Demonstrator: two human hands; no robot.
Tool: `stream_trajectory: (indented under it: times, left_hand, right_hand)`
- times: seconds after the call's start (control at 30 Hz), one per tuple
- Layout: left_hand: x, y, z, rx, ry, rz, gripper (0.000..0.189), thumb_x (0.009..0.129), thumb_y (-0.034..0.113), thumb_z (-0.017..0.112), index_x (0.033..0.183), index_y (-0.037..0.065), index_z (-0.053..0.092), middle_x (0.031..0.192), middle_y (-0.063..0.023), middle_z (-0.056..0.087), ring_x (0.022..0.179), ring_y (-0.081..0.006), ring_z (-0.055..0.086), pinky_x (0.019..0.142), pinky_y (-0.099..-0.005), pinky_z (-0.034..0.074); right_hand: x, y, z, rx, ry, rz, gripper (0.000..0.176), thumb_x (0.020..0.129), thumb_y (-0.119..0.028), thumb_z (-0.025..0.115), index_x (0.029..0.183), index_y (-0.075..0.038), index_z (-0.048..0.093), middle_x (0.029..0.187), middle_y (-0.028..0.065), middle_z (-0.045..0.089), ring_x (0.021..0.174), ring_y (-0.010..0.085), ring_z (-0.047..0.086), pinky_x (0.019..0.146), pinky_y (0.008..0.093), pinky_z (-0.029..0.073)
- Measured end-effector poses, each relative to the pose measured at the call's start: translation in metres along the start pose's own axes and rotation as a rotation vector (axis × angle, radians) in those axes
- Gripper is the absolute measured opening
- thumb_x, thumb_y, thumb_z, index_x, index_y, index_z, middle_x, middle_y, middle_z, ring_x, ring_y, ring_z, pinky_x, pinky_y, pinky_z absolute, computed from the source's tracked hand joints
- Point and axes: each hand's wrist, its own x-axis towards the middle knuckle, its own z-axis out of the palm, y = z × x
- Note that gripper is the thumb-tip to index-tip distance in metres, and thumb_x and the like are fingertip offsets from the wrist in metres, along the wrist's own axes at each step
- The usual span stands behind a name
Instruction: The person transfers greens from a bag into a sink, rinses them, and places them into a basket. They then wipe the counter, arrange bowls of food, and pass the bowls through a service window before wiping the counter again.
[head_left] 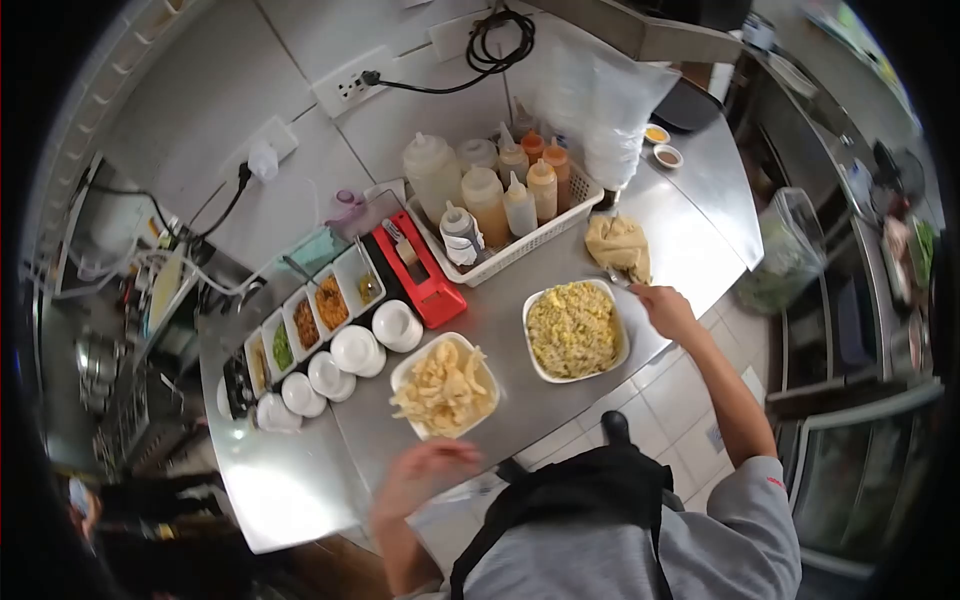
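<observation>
My right hand is closed on what looks like a metal spoon, beside a crumpled tan cloth. Just left of that hand stands a white square bowl of fried rice with yellow egg bits. Near the table's front edge hovers my left hand, slightly blurred, its fingers stretched out and nothing in them. Above it sits a white bowl of pale fried crisps, apart from the fingers.
A white basket holds several sauce bottles. Left of it are a red holder, stacked white cups and a row of topping containers. Stacked plastic-wrapped containers and two small sauce cups stand at the back right.
</observation>
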Motion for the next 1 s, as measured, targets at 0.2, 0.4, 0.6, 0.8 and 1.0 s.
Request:
stream_trajectory:
  times: [0.2, 0.4, 0.6, 0.8, 1.0]
  left_hand:
    - [0.115, -0.124, 0.124, -0.511, 0.507, -0.142, 0.065, 0.09, 0.051, 0.023, 0.132, 0.001, 0.021, 0.125, -0.0185, 0.041, 0.109, -0.0276, 0.047, 0.087, -0.0366, 0.041]
    - [0.158, -0.127, 0.145, -0.528, 0.691, 0.027, 0.07, 0.089, 0.056, 0.02, 0.133, 0.002, 0.019, 0.13, -0.019, 0.036, 0.118, -0.0302, 0.039, 0.091, -0.0387, 0.037]
    - [0.161, -0.137, 0.145, -0.456, 0.692, 0.047, 0.077, 0.085, 0.06, 0.02, 0.133, -0.001, 0.018, 0.129, -0.0209, 0.035, 0.116, -0.0322, 0.04, 0.093, -0.0398, 0.036]
    - [0.166, -0.136, 0.159, -0.55, 0.712, 0.102, 0.083, 0.083, 0.063, 0.021, 0.131, -0.004, 0.019, 0.128, -0.0238, 0.034, 0.117, -0.0349, 0.037, 0.097, -0.0431, 0.034]
    - [0.16, -0.132, 0.155, -0.569, 0.683, 0.093, 0.084, 0.083, 0.064, 0.022, 0.129, -0.005, 0.022, 0.127, -0.0244, 0.035, 0.117, -0.0346, 0.036, 0.098, -0.043, 0.033]
  right_hand:
    - [0.046, 0.01, 0.0, -0.145, -0.119, -0.367, 0.03, 0.08, -0.012, 0.046, 0.106, -0.018, 0.058, 0.078, 0.0136, 0.062, 0.069, 0.0315, 0.06, 0.06, 0.0409, 0.048]
    - [0.047, 0.018, 0.008, -0.173, 0.097, -0.628, 0.038, 0.074, -0.004, 0.046, 0.108, -0.017, 0.055, 0.074, 0.0083, 0.057, 0.063, 0.027, 0.06, 0.053, 0.0374, 0.048]
    - [0.032, 0.018, 0.017, -0.123, 0.092, -0.687, 0.04, 0.073, -0.002, 0.045, 0.109, -0.017, 0.053, 0.074, 0.0081, 0.054, 0.063, 0.0264, 0.059, 0.054, 0.0364, 0.047]
    - [0.022, 0.021, 0.008, -0.106, 0.084, -0.732, 0.041, 0.073, -0.002, 0.046, 0.111, -0.018, 0.054, 0.074, 0.0065, 0.053, 0.062, 0.0258, 0.058, 0.053, 0.0363, 0.047]
    - [0.017, 0.026, 0.002, -0.167, 0.071, -0.762, 0.042, 0.076, -0.003, 0.045, 0.113, -0.02, 0.054, 0.074, 0.0049, 0.053, 0.06, 0.0248, 0.057, 0.049, 0.0346, 0.046]
